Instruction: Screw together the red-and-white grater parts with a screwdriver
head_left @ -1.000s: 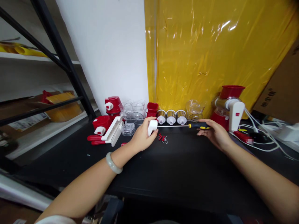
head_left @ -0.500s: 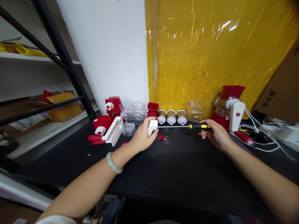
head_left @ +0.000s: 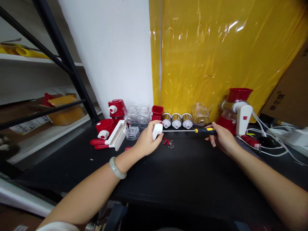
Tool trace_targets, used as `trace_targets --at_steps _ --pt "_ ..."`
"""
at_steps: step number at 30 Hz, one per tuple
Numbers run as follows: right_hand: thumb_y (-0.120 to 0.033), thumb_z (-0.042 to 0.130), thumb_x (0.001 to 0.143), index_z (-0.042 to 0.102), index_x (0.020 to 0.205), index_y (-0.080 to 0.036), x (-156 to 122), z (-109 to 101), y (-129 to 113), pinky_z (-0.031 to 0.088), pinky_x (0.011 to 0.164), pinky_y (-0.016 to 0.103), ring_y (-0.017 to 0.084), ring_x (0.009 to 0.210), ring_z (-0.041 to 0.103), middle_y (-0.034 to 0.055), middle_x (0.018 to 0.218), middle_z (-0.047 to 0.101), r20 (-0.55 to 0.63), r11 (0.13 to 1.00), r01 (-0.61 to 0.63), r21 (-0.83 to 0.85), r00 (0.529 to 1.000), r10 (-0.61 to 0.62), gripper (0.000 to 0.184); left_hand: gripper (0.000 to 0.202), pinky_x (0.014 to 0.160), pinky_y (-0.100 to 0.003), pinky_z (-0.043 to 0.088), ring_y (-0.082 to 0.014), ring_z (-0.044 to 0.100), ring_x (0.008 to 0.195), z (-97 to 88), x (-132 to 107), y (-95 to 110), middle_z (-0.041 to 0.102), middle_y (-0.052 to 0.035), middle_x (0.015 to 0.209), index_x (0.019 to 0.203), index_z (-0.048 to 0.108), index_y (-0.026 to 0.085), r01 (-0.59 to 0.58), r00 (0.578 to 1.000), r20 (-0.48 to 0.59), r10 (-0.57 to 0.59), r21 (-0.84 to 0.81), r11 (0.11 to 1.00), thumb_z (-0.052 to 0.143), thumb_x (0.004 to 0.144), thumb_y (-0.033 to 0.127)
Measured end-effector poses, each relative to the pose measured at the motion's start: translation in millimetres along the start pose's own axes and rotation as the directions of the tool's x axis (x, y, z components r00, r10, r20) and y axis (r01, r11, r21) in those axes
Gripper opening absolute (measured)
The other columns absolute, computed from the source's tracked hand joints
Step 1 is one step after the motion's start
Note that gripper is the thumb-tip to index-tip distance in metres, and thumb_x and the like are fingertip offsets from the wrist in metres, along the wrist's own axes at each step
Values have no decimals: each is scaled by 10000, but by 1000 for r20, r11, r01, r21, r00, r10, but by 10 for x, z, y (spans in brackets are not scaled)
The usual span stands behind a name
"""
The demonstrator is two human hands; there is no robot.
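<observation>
Cardboard box (head_left: 292,78), far right: 1 slanted line of dark Chinese characters (head_left: 276,102), too soft for me to read surely; small ® (head_left: 283,93) after it.
White label (head_left: 30,125), left-shelf carton (head_left: 13,112): print blurred, unreadable.
Red badge (head_left: 245,118), white upright piece (head_left: 241,126) at right: too small.

The left hand (head_left: 147,140) was curled in a grip, its thumb (head_left: 158,139) directed toward the right hand (head_left: 223,137); the latter, well apart, gripped with bent fingers (head_left: 212,140), some hanging below; the left forearm (head_left: 96,189) and right forearm (head_left: 260,171) converged slantwise toward the hands.
</observation>
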State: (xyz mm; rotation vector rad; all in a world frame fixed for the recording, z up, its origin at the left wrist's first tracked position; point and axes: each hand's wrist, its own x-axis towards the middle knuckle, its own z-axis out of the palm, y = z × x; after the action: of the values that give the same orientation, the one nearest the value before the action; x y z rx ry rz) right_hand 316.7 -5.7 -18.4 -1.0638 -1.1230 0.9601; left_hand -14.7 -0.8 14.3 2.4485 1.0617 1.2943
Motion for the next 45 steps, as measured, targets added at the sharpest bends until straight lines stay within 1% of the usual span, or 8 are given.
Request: trace_targets --at_steps 3,8,10,14,19,29,34,45 --pt "-604 602 845 636 867 -216 10 -1 7 553 589 359 142 307 458 -48 382 502 2 1000 -17 14 1000 17 390 454 822 -362 504 -222 654 932 1 2 -14 633 -107 1161 1303 412 199 -3 1000 -7 3 -2 1000 579 882 231" --pt "-558 613 806 638 818 -222 5 15 -38 502 505 333 192 448 592 33 541 639 59 996 -59 60 997 55 337 470 799 -359 509 -223 657 911 1 9 -48 639 -103 1143 1317 407 206 1 1000 -12 -1 -5 1000 585 884 242" --pt "-507 617 794 646 828 -218 -1 12 -53 515 542 339 201 496 625 49 608 675 72 995 -57 78 996 52 292 471 800 -360 510 -224 657 914 1 10 -48 640 -104 1145 1318 406 207 5 1000 -17 -5 -6 1000 585 884 241" --pt "-393 623 767 661 900 -213 -9 -5 -58 537 617 356 206 556 669 41 695 702 68 993 -38 111 997 30 228 472 809 -369 509 -229 656 925 4 5 -39 638 -108 1160 1319 406 207 15 1000 -8 -15 -7 1000 584 883 240" --pt "-347 620 770 660 931 -206 -15 -10 -70 534 613 353 204 554 668 48 674 697 69 994 -26 104 997 19 218 473 821 -372 510 -233 658 938 6 -1 -38 636 -109 1168 1317 408 206 14 1000 -5 -14 -5 1000 586 880 238" --pt "-456 662 790 659 887 -208 -13 9 -64 505 508 313 175 441 600 16 550 644 90 996 22 81 995 -30 266 465 829 -371 503 -233 655 936 -3 4 -24 635 -106 1163 1313 408 203 18 1000 -7 -18 -4 1000 580 884 249" --pt "-487 672 787 665 878 -222 -7 -3 -42 543 576 338 165 401 575 -12 512 615 96 996 45 73 994 -52 280 469 789 -357 504 -229 656 905 1 3 -25 644 -102 1130 1319 404 201 25 1000 -4 -25 -7 1000 578 887 256" --pt "-468 641 820 669 847 -249 -14 -3 -31 563 632 355 160 392 561 -20 502 601 81 998 48 45 995 -52 223 476 836 -379 517 -243 665 969 2 4 -40 635 -110 1172 1327 397 206 10 1000 -22 -9 32 999 576 888 243"
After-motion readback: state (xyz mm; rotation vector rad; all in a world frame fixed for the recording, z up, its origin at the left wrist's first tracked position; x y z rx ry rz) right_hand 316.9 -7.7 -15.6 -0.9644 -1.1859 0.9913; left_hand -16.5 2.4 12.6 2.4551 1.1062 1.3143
